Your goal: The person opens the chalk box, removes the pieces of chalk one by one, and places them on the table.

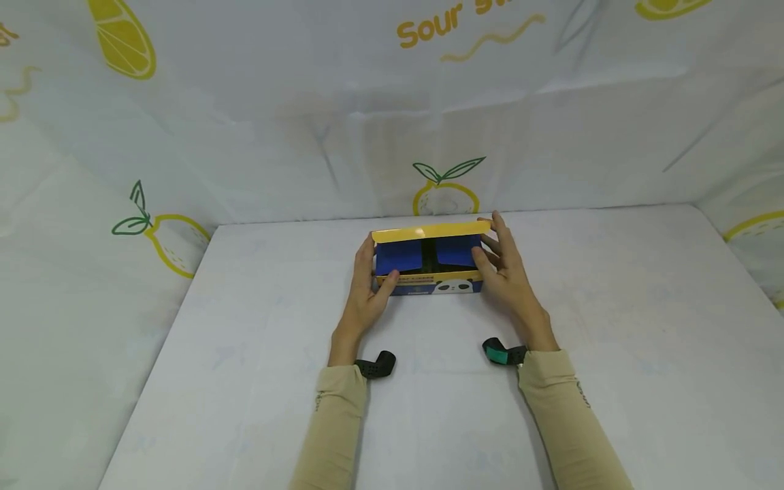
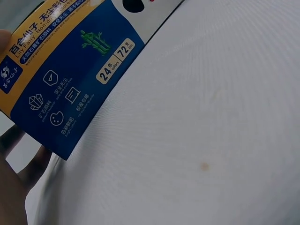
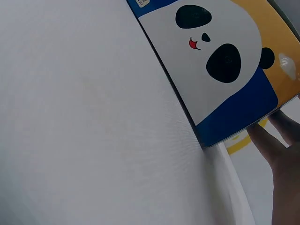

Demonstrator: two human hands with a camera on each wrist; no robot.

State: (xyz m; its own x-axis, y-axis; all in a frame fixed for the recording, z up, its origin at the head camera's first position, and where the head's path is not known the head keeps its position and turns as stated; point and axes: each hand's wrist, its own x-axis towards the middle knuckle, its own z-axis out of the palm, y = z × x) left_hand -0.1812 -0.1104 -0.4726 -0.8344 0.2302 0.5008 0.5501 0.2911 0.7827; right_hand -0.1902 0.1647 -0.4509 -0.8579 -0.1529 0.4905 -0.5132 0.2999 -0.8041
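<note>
A blue and yellow cardboard box (image 1: 416,288) stands on the table with its yellow-edged lid (image 1: 429,232) raised. Two blue flaps (image 1: 399,256) show inside, with a dark gap between them. My left hand (image 1: 363,299) grips the box's left end, thumb at the front edge and fingers along the side. At the other end my right hand (image 1: 508,275) holds the box, its thumb near the right flap and its fingers at the side and lid. "24 colors, 72 pcs" is printed on the front (image 2: 84,70); a panda face (image 3: 211,42) fills its right part.
The white-covered table (image 1: 245,381) ends at a white curtain (image 1: 275,150) printed with lemons. A black wrist camera (image 1: 376,365) sits on the left wrist, and one with a green patch (image 1: 503,353) on the right wrist.
</note>
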